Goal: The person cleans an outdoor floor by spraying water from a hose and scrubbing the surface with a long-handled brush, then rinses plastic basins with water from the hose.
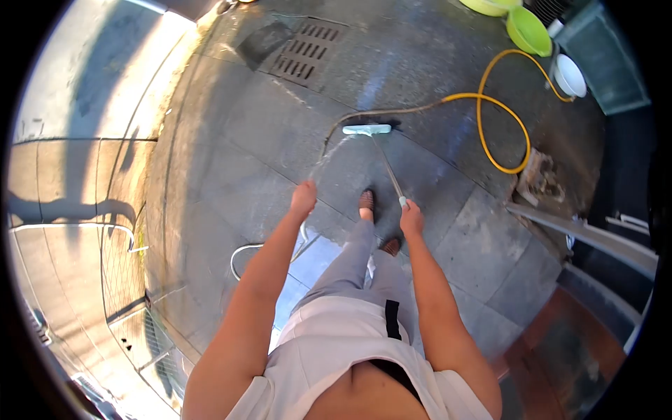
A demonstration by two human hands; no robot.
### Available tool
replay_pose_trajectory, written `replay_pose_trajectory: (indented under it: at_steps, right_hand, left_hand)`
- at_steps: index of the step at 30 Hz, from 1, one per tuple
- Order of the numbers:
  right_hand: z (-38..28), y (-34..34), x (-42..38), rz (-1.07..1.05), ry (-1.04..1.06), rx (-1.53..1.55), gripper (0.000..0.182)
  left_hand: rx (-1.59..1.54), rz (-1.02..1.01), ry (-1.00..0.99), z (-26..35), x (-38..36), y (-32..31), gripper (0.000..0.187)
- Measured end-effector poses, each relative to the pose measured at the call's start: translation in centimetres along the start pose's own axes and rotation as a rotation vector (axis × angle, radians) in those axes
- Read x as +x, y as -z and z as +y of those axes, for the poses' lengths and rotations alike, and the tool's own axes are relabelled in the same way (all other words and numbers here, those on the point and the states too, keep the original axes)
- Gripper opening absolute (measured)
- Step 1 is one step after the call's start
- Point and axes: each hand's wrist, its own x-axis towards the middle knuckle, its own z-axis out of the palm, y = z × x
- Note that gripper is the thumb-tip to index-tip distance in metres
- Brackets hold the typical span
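One long-handled floor tool [367,129], pale bar-shaped head, set on grey stone paving [245,133], down and to the right of the rectangular slotted drain grate [294,59]. One right hand [411,218], fingers closed round the tool's handle end, farther below the grate. One left hand [304,198], curled at a thin white hose [232,263], directly below the grate; exact finger grip cannot be told. One looped yellow hose [479,126], right of the grate. Beyond it, one lime-green round basin [528,32], one white round basin [570,75].

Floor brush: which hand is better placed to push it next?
Probably the right hand: its grip is on the handle of the floor brush, while the left hand is off to the side.
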Motion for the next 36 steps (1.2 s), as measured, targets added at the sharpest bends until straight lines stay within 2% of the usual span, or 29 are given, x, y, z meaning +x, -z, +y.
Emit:
replay_pose_trajectory:
  at_steps: [4,6,8,11,13,15,16,17,18,19,21,24,27,29,31,32,35,36]
  right_hand:
    - [-11.9,-1.1,7.5,-0.041,-0.016,-0.001,0.031]
    - [-14.8,-1.5,11.5,-0.012,0.006,-0.012,0.032]
    - [-15.4,-2.5,14.7,-0.069,0.111,-0.052,0.033]
    - [-12.7,-4.5,16.3,-0.115,0.366,-0.078,0.035]
    - [-11.0,-3.0,13.1,-0.235,0.335,-0.115,0.037]
    - [-6.2,-1.9,9.0,-0.230,0.388,-0.007,0.042]
    - [-6.6,0.7,6.2,-0.358,0.203,-0.128,0.046]
    - [-4.1,1.5,4.2,-0.320,0.333,-0.064,0.049]
    - [-3.4,3.1,2.0,-0.392,0.224,-0.160,0.052]
    - [-0.4,3.3,0.4,-0.322,0.332,-0.033,0.050]
    - [0.0,4.2,-1.4,-0.345,0.119,-0.144,0.049]
    - [-2.4,1.4,1.6,-0.279,0.197,-0.058,0.048]
    - [-10.7,-3.3,6.6,-0.307,0.107,-0.045,0.046]
    - [-15.6,-6.9,11.0,-0.208,0.204,-0.107,0.040]
    - [-20.8,-7.6,14.8,-0.197,0.212,-0.303,0.039]
    - [-22.2,-7.7,16.5,-0.183,0.225,-0.305,0.037]
    - [-22.2,-5.1,18.5,-0.138,0.241,-0.252,0.034]
    - [-21.5,-3.5,18.4,-0.124,0.244,-0.229,0.034]
  left_hand:
    - [0.036,0.075,-0.029,-1.7,4.2,0.0,0.049]
    - [0.004,0.086,-0.008,-2.3,5.4,0.4,0.050]
    - [0.015,0.075,0.039,-1.4,6.3,1.2,0.051]
    - [0.073,0.043,0.124,0.7,6.4,3.2,0.052]
    - [0.071,0.039,0.168,0.8,7.5,4.0,0.052]
    - [0.032,0.058,0.207,0.8,9.0,4.3,0.052]
    - [0.019,0.071,0.215,0.3,9.8,4.2,0.052]
    - [0.007,0.077,0.223,0.3,10.2,4.5,0.052]
    - [-0.006,0.083,0.231,0.3,10.6,4.7,0.053]
    - [-0.021,0.081,0.234,0.8,10.8,5.0,0.052]
    - [-0.021,0.073,0.218,1.6,11.3,5.1,0.052]
    - [-0.005,0.068,0.184,1.9,11.7,5.6,0.052]
    - [-0.026,0.073,0.185,1.8,12.3,5.9,0.052]
    - [-0.008,0.075,0.192,1.6,12.6,6.3,0.053]
    - [0.026,0.073,0.202,1.0,13.5,6.7,0.053]
    - [0.029,0.066,0.218,1.1,13.3,7.0,0.054]
    - [-0.018,0.043,0.269,4.0,12.6,8.4,0.054]
    - [-0.048,0.041,0.228,3.6,13.1,8.2,0.052]
